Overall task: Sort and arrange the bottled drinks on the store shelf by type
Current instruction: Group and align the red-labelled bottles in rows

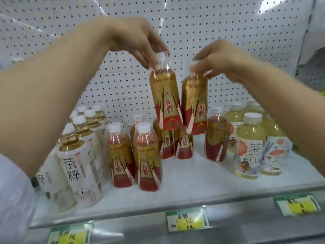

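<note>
Currently my left hand (pixel 133 39) and right hand (pixel 216 57) each pinch a red-and-gold bottle by its cap; lower both upright beside the matching bottles (pixel 147 155), labels forward.

Both forearms are raised and converge toward the centre of view. The left hand (pixel 139 39) points fingers downward, fingertips pinched closed around a cap. The right hand (pixel 218 59) is at a slightly lower height, fingers curled downward and likewise closed in a fingertip grip.
</note>
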Motion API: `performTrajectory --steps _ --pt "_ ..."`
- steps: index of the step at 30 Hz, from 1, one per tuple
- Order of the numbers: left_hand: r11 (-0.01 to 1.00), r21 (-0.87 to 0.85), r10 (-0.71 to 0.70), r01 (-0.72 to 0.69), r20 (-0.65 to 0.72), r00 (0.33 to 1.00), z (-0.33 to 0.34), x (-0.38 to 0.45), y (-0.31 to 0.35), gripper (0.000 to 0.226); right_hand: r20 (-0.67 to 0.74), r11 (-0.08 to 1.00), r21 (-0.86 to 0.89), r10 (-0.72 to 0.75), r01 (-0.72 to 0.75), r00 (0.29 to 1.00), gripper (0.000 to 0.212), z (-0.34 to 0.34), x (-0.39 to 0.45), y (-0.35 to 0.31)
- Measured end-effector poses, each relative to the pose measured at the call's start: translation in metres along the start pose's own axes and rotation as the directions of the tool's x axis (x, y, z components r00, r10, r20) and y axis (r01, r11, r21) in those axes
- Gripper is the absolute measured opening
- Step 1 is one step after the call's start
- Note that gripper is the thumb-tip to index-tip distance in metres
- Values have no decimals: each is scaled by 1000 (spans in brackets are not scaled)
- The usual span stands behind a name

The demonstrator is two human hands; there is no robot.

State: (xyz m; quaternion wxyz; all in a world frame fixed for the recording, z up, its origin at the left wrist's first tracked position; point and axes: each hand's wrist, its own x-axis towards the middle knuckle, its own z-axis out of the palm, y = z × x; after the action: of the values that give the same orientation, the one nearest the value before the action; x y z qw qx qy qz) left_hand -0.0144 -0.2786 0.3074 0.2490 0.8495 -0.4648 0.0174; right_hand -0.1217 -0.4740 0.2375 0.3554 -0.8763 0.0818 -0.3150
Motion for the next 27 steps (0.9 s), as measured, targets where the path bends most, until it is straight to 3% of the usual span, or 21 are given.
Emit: performTrajectory --steps 10,18,21,24,27 --pt "989 148 -59 23 244 968 118 20 -67 49 116 989 -33 150 -147 982 52 86 -32 85" --pt "983 181 -72 38 187 980 125 17 -83 49 40 995 -32 94 -93 995 57 99 -28 96" --pt "983 148 -134 108 180 975 124 3 -85 59 93 997 -68 43 -36 995 58 101 -31 96" --pt "980 145 -131 134 -27 991 120 -25 -77 61 71 996 -83 -23 29 997 59 82 -29 93" --pt "986 115 -90 124 -267 960 120 -67 -64 46 23 903 -426 -47 52 999 58 45 -16 94"
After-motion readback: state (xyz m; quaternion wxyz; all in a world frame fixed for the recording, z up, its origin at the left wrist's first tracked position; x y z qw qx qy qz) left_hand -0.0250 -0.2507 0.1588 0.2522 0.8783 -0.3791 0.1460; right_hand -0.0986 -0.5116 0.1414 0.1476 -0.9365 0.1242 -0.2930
